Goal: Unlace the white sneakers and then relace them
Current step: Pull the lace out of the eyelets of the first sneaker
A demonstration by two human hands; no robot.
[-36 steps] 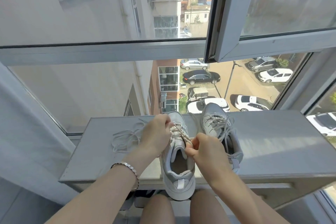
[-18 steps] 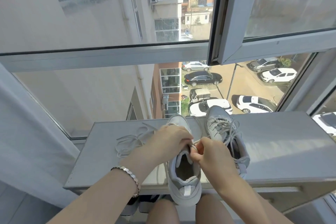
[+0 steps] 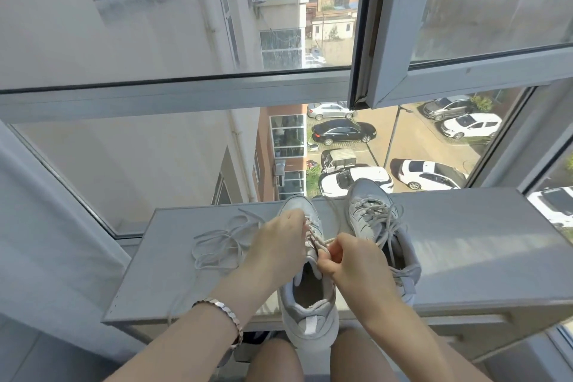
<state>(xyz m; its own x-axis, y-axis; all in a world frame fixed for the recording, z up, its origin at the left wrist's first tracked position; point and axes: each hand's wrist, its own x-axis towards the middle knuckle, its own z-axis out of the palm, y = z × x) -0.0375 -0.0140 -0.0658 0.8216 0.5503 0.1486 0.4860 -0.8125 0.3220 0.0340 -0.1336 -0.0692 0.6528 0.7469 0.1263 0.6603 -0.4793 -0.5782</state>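
Eyelets of the near sneaker (image 3: 307,319) lie hidden under the left hand (image 3: 276,245).

I read the near sneaker (image 3: 307,316) as white with grey panels, the far sneaker (image 3: 369,217) alike (lace (image 3: 217,245) off-white); windowsill (image 3: 480,251) grey, bracelet (image 3: 226,316) silver.

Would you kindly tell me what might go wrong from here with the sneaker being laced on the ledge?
The near sneaker has its heel past the front edge of the ledge; with the left hand and right hand pinching its lace, a hard tug might tip it off. The loose lace coil beside the left hand could knot, and one end hangs over the edge.
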